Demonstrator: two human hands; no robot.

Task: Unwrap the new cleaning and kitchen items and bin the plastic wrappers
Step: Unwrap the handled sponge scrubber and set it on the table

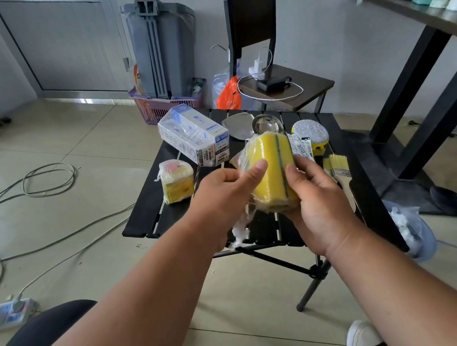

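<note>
Clearly light and squashy, the yellow sponge pack (272, 172) is held above the table (149, 212), right hand (319, 206) cupping it, left hand (224, 194) pinching its slippery, clingy film, best peeled from the loose torn tail (241, 232) below.

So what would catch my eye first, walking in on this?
Two bare hands in the middle: the left hand and right hand hold a yellow sponge pack, its clear wrap hanging loose below. Behind them a black table carries another wrapped sponge pack at its left and a white box at the back.
</note>
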